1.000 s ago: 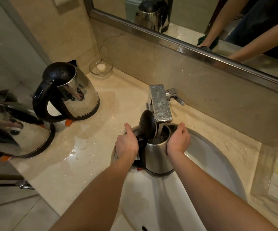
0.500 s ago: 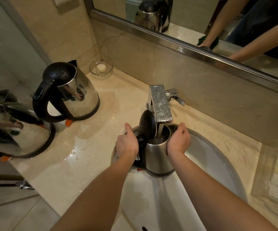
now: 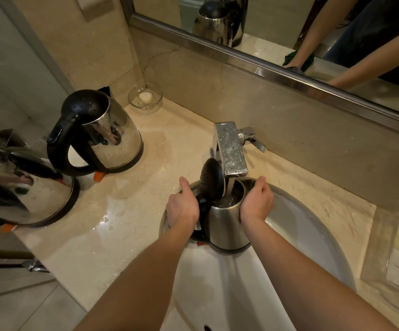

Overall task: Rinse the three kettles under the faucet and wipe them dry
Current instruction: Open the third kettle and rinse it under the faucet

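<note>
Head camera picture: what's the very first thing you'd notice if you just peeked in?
You would spot the shiny kettle held over the white sink, lid flipped up, with water running in from the faucet. The left hand grips its black handle side and the right hand steadies its body. Two more kettles wait on the wet counter to the left.
</note>
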